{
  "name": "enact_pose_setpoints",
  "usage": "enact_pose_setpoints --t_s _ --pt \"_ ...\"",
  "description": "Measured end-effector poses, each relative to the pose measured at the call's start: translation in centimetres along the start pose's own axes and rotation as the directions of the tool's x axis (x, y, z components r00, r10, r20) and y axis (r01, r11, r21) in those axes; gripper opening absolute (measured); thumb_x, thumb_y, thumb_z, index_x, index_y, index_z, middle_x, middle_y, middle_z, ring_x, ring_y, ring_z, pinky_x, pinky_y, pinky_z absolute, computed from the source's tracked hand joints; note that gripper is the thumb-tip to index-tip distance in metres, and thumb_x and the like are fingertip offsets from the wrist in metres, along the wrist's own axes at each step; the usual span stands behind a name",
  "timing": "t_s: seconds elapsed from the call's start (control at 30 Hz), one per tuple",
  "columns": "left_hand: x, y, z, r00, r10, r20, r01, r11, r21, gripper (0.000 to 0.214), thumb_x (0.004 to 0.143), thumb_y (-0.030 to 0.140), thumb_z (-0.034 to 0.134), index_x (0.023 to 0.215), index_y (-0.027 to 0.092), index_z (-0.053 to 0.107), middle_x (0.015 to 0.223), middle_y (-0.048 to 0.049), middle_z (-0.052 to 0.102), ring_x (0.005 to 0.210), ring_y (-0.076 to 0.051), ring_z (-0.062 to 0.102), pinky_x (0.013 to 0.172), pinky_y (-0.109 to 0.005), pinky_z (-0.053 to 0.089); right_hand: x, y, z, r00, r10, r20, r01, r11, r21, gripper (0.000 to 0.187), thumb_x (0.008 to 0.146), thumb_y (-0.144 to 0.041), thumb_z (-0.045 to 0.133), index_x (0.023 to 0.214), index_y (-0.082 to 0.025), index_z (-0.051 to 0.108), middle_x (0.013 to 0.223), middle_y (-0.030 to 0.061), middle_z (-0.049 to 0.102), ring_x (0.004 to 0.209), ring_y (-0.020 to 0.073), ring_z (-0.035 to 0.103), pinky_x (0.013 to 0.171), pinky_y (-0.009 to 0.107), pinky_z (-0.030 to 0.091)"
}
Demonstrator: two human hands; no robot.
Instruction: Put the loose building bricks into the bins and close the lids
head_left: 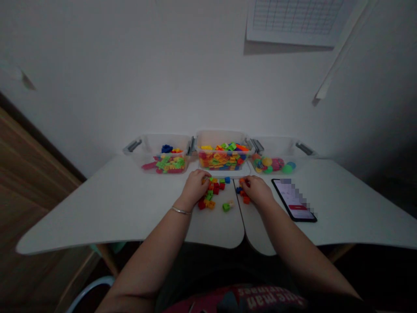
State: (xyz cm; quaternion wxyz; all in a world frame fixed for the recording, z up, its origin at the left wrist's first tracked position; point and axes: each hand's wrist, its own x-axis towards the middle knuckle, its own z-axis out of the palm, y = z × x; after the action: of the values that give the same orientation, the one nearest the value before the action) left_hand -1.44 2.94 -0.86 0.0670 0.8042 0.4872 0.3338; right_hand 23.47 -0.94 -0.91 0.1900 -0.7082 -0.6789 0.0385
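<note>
In front of the middle bin (224, 138), your left hand (196, 186) and right hand (259, 189) flank loose blocks (216, 190), presumably for easy reach; whether either grip grasps one cannot be told.

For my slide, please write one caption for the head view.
Left hand and right hand among colorful toy blocks on a white table, three clear bins behind, a phone at right.

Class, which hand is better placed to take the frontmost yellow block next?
Probably the left hand: it's closer to the yellow block; the right hand is across the table seam.
</note>
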Motion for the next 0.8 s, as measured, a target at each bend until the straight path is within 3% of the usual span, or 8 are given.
enact_pose_setpoints --t_s 0.13,0.37,0.6,0.8 --pt "0.1 0.0 0.2 1.0 0.002 0.002 -0.002 1.0 -0.008 0.022 0.078 0.014 0.054 0.094 0.016 0.069 0.099 -0.0086 0.066 0.097 -0.022 0.059 0.095 -0.038 0.047 0.4 0.1 0.6 1.0 0.013 -0.025 -0.011 0.998 0.062 0.029 0.09 -0.038 0.048 0.101 -0.02 0.069 0.105 0.0098 0.069 0.099 0.0233 0.061 0.081 0.032 0.045" --pt "0.2 0.2 0.1 0.999 0.012 0.029 -0.012 1.0 -0.012 0.02 0.079 0.015 0.054 0.093 0.016 0.069 0.098 -0.0083 0.066 0.097 -0.022 0.059 0.096 -0.039 0.047 1.4 0.7 2.1 0.998 0.055 -0.038 -0.042 0.958 0.284 0.019 0.086 -0.037 0.055 0.088 -0.023 0.069 0.092 0.0035 0.071 0.081 0.0163 0.063 0.072 0.027 0.047" --pt "0.1 0.6 -0.2 0.999 0.028 0.023 -0.027 0.999 -0.028 0.02 0.078 0.015 0.054 0.093 0.016 0.068 0.098 -0.008 0.065 0.097 -0.021 0.059 0.096 -0.038 0.048 1.3 0.6 2.0 0.997 -0.001 -0.077 0.016 0.983 0.185 0.028 0.089 -0.037 0.049 0.09 -0.021 0.072 0.096 0.0065 0.071 0.091 0.0199 0.063 0.08 0.031 0.047" --pt "0.1 0.5 -0.1 0.999 0.038 0.017 -0.038 0.999 -0.035 0.02 0.079 0.015 0.053 0.092 0.017 0.068 0.097 -0.0072 0.065 0.097 -0.021 0.059 0.096 -0.038 0.048 0.9 0.5 1.8 0.988 0.041 -0.149 0.002 0.96 0.279 0.025 0.083 -0.043 0.056 0.085 -0.023 0.071 0.087 0.0044 0.071 0.08 0.019 0.063 0.072 0.03 0.048"
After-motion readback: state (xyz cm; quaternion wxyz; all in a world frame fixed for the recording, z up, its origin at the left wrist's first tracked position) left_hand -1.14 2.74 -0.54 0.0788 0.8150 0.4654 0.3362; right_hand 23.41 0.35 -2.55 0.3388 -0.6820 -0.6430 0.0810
